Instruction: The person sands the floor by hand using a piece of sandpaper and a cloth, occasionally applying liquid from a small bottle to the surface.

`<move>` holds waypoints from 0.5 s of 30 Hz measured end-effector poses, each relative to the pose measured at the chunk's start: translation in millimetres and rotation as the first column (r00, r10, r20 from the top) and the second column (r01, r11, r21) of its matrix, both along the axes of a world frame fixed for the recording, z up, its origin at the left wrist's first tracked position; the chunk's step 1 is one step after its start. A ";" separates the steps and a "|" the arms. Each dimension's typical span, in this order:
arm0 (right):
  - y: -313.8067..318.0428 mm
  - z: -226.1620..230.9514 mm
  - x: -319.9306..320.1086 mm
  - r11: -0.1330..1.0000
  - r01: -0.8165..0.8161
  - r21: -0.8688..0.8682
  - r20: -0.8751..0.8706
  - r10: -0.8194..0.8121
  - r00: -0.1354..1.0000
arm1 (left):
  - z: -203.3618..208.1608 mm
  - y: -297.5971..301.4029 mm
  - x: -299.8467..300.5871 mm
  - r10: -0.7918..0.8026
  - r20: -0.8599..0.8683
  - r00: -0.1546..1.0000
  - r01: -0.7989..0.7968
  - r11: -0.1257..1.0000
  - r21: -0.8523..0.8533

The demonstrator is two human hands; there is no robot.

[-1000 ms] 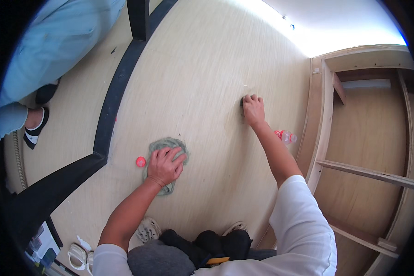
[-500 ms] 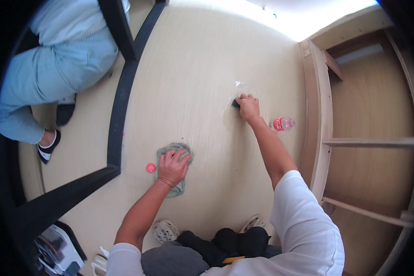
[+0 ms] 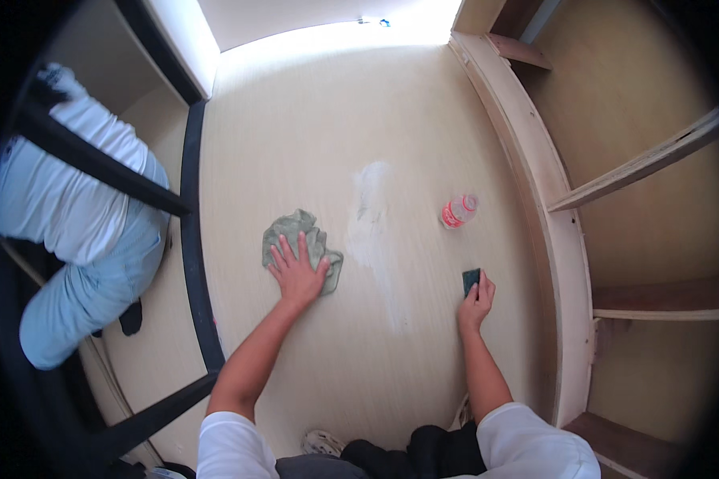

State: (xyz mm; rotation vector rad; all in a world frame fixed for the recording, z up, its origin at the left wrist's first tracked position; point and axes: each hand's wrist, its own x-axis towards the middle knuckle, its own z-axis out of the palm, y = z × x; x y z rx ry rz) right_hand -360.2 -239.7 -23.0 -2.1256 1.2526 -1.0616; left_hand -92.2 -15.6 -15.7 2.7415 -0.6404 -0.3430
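Resting the left hand (image 3: pixel 297 279) on a crumpled grey-green cloth (image 3: pixel 291 223), fingers spread apart, with folds showing beyond the fingertips and out past the thumb. Pinching a small dark green pad (image 3: pixel 471 281) between thumb and fingers of the right hand (image 3: pixel 478 305), over the right side of the pale floor (image 3: pixel 311 152); cannot tell whether touching it or just above. Can make out a clear bottle (image 3: pixel 459 211) with a red label, farther out than the pad and apart from both hands; cannot tell from above whether standing or lying. Between cloth and bottle, can see a white smear (image 3: pixel 369 211), thinning into a faint streak toward the body. To the right, can see a wooden frame (image 3: pixel 527 144) with crosspieces (image 3: pixel 639 164); to the left, past a dark beam (image 3: pixel 192 160), a person (image 3: pixel 64 207) in white top and light blue trousers. Near the lower edge, can spot a pale clog (image 3: pixel 323 441) with holes.
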 end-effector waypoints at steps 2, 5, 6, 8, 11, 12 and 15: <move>-1.5 -5.2 -0.6 1.000 0.020 -0.015 0.041 -0.019 0.999 | -12.6 -23.1 18.7 0.001 0.101 0.995 -0.002 1.000 0.011; 9.9 -6.4 -0.6 1.000 0.005 -0.030 0.032 -0.004 0.999 | -16.4 -55.3 82.7 0.027 0.242 0.970 0.001 0.993 -0.114; 11.9 -4.8 -1.1 1.000 0.015 -0.002 0.020 -0.015 1.000 | -11.8 -72.8 107.7 0.017 0.186 0.982 0.008 0.991 -0.133; 12.0 -1.4 -0.1 0.999 0.035 0.024 0.005 -0.035 0.999 | 1.7 -114.6 153.1 0.001 0.152 0.988 0.019 0.991 -0.132; 14.6 6.1 2.2 1.000 0.023 0.010 0.018 -0.024 1.000 | -2.3 -154.3 173.6 -0.125 0.217 0.968 0.151 0.983 -0.106; 15.1 8.8 5.3 1.000 0.013 0.016 0.041 -0.013 0.999 | -3.8 -154.8 173.3 -0.223 0.277 0.935 0.260 0.960 -0.107; 14.0 8.5 4.5 0.999 0.040 0.016 0.036 -0.040 0.999 | -11.0 -156.1 138.3 -0.426 0.300 0.853 0.486 0.859 -0.160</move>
